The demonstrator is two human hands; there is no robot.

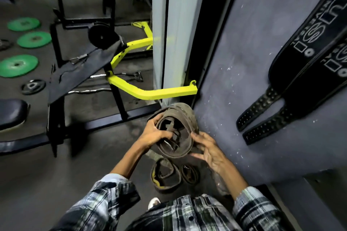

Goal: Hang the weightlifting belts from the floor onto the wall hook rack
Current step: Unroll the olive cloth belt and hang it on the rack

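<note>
A worn brown leather belt (185, 116), coiled into a ring with its metal buckle inside, is held up above the floor. My left hand (154, 133) grips its left rim with fingers curled into the coil. My right hand (208, 149) holds the lower right edge. Below them two more rolled belts lie on the floor: a larger one with a yellow inner edge (165, 176) and a smaller one (189, 173). Two black belts with white lettering (308, 48) hang on the grey wall at the right. The hook rack itself is out of view.
A black and yellow bench frame (131, 88) stands at the left, close to a pale pillar (176, 43). Green weight plates (17, 65), a dark plate (33, 86) and a curl bar (88, 92) lie on the floor. The grey wall (244, 62) runs along the right.
</note>
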